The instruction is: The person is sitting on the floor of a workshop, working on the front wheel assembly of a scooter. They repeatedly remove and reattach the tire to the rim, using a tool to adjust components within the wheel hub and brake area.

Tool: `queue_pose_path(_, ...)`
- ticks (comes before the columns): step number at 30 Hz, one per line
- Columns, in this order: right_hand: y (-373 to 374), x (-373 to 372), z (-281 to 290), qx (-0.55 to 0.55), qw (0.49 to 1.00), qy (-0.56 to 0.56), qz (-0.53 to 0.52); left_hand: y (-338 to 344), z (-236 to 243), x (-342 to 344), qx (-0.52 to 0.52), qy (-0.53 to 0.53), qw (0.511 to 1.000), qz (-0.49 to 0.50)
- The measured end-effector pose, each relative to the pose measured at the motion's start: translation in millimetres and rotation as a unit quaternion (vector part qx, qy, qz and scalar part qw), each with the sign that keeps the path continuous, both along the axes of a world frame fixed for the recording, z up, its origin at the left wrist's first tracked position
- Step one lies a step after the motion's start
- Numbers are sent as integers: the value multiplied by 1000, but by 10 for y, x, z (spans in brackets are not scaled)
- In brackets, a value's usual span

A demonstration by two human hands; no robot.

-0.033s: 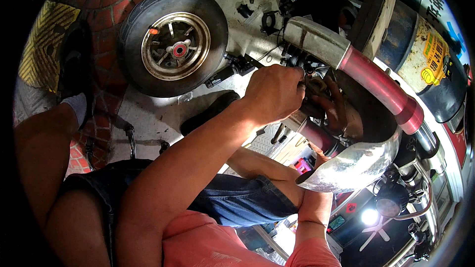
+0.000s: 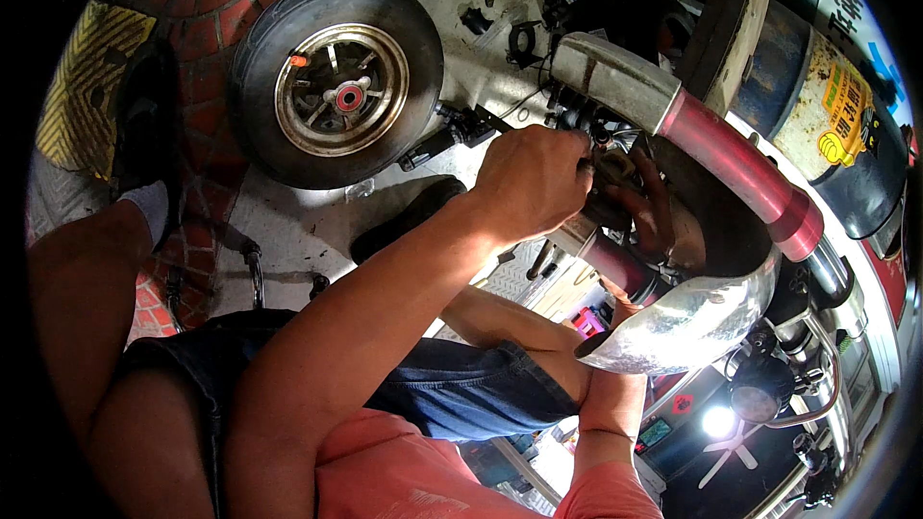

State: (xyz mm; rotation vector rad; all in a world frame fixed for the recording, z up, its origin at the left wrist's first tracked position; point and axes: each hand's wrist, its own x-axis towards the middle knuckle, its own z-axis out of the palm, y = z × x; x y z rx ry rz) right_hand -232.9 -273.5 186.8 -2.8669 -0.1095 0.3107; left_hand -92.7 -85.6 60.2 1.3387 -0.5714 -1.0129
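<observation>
My left hand (image 2: 534, 183) is closed at the lower end of a front fork, thumb and fingers pinched together; what they hold is hidden behind the knuckles. Dark, greasy fingers of my right hand (image 2: 656, 214) curl in the gap between the two fork legs, close to my left fingertips. They close around small metal parts too shaded to name. One maroon fork leg (image 2: 740, 168) slants across the right; the other fork leg (image 2: 615, 262) lies nearer, beside my right wrist. A shiny silver fender (image 2: 687, 327) covers part of my right hand and forearm.
A wheel with a black tire (image 2: 260, 86) lies flat on the floor at upper left. A black shock absorber (image 2: 447, 137) rests beside it. Small loose parts (image 2: 476, 21) are scattered farther back. A rusty tank (image 2: 817, 106) stands at right; a round headlamp (image 2: 760, 387) hangs at lower right.
</observation>
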Motion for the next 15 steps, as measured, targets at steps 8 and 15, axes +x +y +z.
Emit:
queue_pose_path(8,-106,148,166,-40,994,66,75,-4,-85,-37,-14,32,999,18)
queue_pose_path(15,-72,66,30,13,999,20,24,10,-100,32,1,73,997,5)
